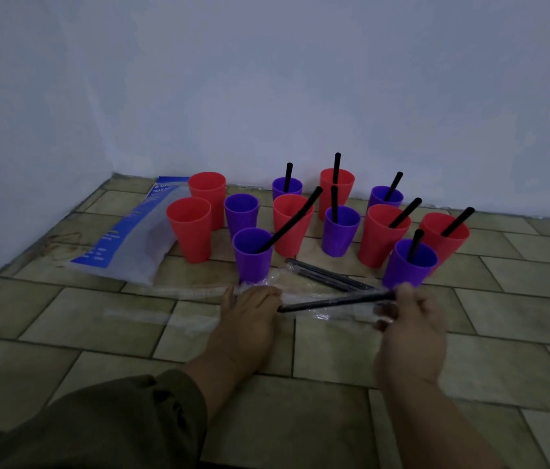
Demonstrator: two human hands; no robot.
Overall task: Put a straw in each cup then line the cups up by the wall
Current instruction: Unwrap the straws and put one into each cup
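Several red and purple cups stand on the tiled floor near the wall. Most hold a black straw, such as the front purple cup [252,253]. Two red cups [189,228] [207,194] and one purple cup [242,211] on the left hold none. A clear wrapper [304,282] with several loose black straws [327,275] lies in front of the cups. My left hand [250,313] rests flat on the wrapper, at the near end of a black straw [334,301]. My right hand [405,316] pinches that straw's other end.
A blue and clear plastic bag [125,242] lies flat at the left, beside the cups. The pale wall [300,96] runs behind the cups and meets another wall at the left corner. Bare tiled floor [520,299] stretches to the right and front.
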